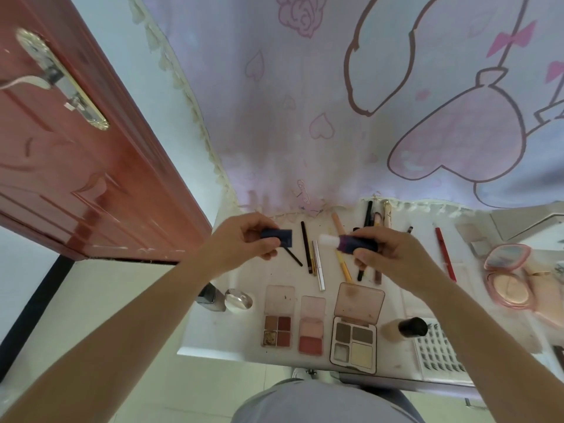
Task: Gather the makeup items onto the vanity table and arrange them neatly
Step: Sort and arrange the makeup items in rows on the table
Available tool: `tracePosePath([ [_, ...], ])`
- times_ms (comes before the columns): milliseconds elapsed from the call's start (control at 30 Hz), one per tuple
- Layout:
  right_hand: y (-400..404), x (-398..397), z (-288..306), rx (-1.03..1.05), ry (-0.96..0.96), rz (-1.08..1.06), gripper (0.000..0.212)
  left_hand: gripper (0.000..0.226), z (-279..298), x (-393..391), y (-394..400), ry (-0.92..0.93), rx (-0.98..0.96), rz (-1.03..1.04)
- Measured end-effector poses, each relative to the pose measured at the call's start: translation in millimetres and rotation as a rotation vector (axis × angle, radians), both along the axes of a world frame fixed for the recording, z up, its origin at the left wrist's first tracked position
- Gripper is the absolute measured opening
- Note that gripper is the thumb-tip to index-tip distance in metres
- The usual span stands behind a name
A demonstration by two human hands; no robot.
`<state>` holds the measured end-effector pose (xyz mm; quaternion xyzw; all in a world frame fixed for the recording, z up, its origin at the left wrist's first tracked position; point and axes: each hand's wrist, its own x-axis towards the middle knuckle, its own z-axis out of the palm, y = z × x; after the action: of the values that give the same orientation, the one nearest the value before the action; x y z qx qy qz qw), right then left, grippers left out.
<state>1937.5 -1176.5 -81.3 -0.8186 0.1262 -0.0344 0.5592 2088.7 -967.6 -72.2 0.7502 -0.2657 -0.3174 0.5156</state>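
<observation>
Above the white vanity table [232, 346], my left hand [244, 239] pinches a dark blue cap [279, 236]. My right hand [387, 254] grips the dark blue lipstick tube [357, 243], whose pale stick points left toward the cap, a short gap between them. Below my hands lie several pencils and slim pens [308, 251] side by side. Three open palettes sit in a row near the front edge: a four-pan one [277, 319], a blush one [311, 326] and a larger one [357, 328].
A dark bottle [210, 296] and a clear rounded object [238, 300] stand at the table's left edge. A black-capped bottle [410, 327], a lash tray [439, 352], a red pencil [445, 254] and a pink open compact [506, 276] lie right. A red door [76, 166] stands left.
</observation>
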Motion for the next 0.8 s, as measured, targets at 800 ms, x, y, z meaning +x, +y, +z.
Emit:
tracePosePath([
  [800, 48, 7, -29, 0.237, 0.224, -0.019, 0.027, 0.009, -38, -48, -5, -0.096, 0.319, -0.215],
])
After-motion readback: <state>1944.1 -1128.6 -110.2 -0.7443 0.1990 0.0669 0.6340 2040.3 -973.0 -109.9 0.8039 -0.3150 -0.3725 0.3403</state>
